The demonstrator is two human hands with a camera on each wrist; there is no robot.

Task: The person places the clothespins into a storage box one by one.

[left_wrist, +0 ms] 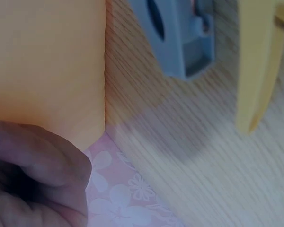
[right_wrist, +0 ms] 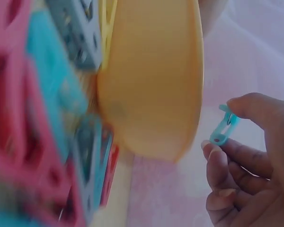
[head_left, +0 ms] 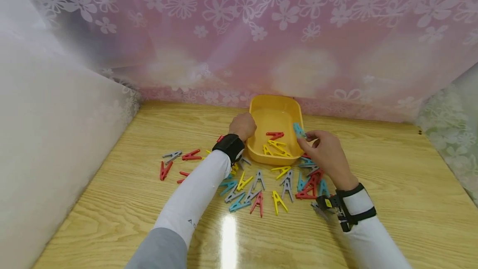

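A yellow plastic basin [head_left: 276, 160] holds a red clothespin [head_left: 274, 135] and several yellow ones near its front end. My left hand [head_left: 243, 125] is at the basin's left rim with its fingers curled over the edge; in the left wrist view those fingers [left_wrist: 42, 156] bend beside the basin's wall [left_wrist: 47, 61]. Between thumb and fingertips my right hand [head_left: 328, 152] pinches a turquoise clothespin [head_left: 298, 130], held up at the basin's right rim. The right wrist view shows that turquoise clothespin [right_wrist: 224, 126] pinched by its ends, the other fingers loosely bent.
Several red, grey, yellow and turquoise clothespins lie scattered on the wooden table [head_left: 112, 186] in front of the basin. A denser heap of red clothespins [head_left: 311, 186] sits under the right wrist. Behind the basin hangs a pink flowered cloth [head_left: 231, 53].
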